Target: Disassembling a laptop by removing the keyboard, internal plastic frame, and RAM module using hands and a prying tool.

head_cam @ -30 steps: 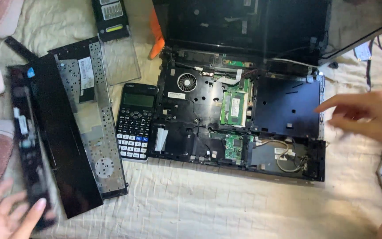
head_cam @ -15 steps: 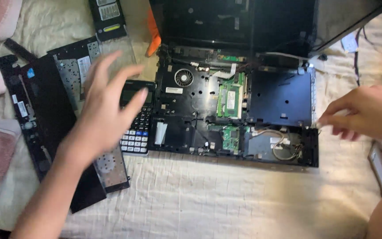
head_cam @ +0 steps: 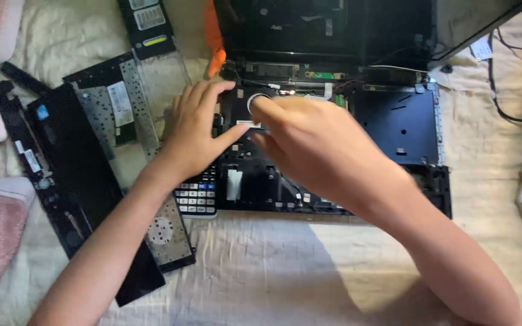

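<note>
Fingers (head_cam: 261, 111) perhaps touching laptop fan (head_cam: 256, 101)

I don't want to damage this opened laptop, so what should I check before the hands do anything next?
1. Both hands over the work: ok. The left hand and the right hand meet above the laptop base, near its fan.
2. Fan area visible: not ok, the hands cover most of it.
3. Hands holding a tool or part: cannot tell, the fingertips are hidden.
4. Calculator away from the work: not ok, it lies against the base, under the left wrist.
5. Removed keyboard set aside: ok, it lies left of the base.
6. Loose screws on the cloth: cannot tell.
</note>
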